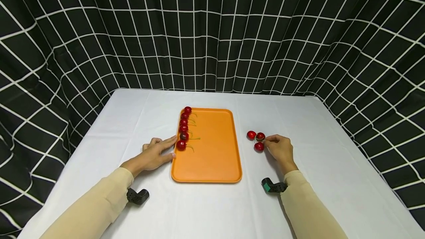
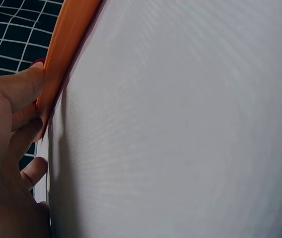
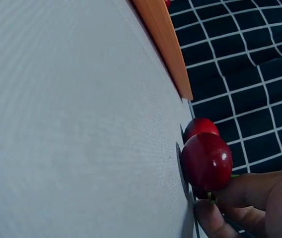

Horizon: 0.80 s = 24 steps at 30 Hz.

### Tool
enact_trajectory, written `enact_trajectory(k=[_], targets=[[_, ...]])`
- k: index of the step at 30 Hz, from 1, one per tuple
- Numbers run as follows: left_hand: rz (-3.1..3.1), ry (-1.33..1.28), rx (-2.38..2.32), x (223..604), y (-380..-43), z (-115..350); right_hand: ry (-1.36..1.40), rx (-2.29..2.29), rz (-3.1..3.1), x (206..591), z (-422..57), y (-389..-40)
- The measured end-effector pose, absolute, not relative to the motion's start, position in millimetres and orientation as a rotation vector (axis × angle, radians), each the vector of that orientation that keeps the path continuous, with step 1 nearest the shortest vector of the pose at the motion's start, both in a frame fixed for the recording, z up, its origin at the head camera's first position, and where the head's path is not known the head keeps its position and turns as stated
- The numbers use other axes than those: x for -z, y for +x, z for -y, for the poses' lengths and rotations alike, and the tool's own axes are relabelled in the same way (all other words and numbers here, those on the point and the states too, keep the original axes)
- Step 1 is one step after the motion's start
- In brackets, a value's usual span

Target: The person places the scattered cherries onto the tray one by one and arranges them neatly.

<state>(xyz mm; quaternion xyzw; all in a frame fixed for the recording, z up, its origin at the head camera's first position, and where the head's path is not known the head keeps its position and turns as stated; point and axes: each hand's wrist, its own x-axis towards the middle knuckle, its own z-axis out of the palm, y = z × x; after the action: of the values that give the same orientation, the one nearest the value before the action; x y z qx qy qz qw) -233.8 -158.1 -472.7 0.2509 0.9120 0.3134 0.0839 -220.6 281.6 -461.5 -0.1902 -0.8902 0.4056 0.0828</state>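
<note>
A white tabletop [image 1: 315, 180] is being used to carry an orange tray [image 1: 212, 158] at its middle, with three loose cherries [image 1: 255, 140] lying just right of it.

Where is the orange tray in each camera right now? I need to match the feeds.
Head: orange tray lies mid-table between the left hand and right hand.
Left wrist: only its rim shows, upper left, with the fingertips against it.
Right wrist: its edge runs along the top, above the cherries.
Shared landmark: the white tablecloth and the black grid curtain.
</note>
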Motion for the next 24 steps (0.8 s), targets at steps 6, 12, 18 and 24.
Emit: enact_trajectory(k=[6, 12, 18, 24], targets=[[-2.719, 0.733, -0.947, 472, -232, 160, -0.57, -1.218, 2.668, 462, -278, -223], [-2.715, 0.716, -0.951, 474, -232, 159, -0.639, -1.21, 2.59, 464, -282, -222], [-2.709, 0.71, -0.948, 474, -233, 157, -0.682, -1.294, 2.429, 460, -295, -216], [-2.714, 0.703, -0.938, 471, -234, 157, -0.621, -1.489, 2.279, 445, -299, -210]])
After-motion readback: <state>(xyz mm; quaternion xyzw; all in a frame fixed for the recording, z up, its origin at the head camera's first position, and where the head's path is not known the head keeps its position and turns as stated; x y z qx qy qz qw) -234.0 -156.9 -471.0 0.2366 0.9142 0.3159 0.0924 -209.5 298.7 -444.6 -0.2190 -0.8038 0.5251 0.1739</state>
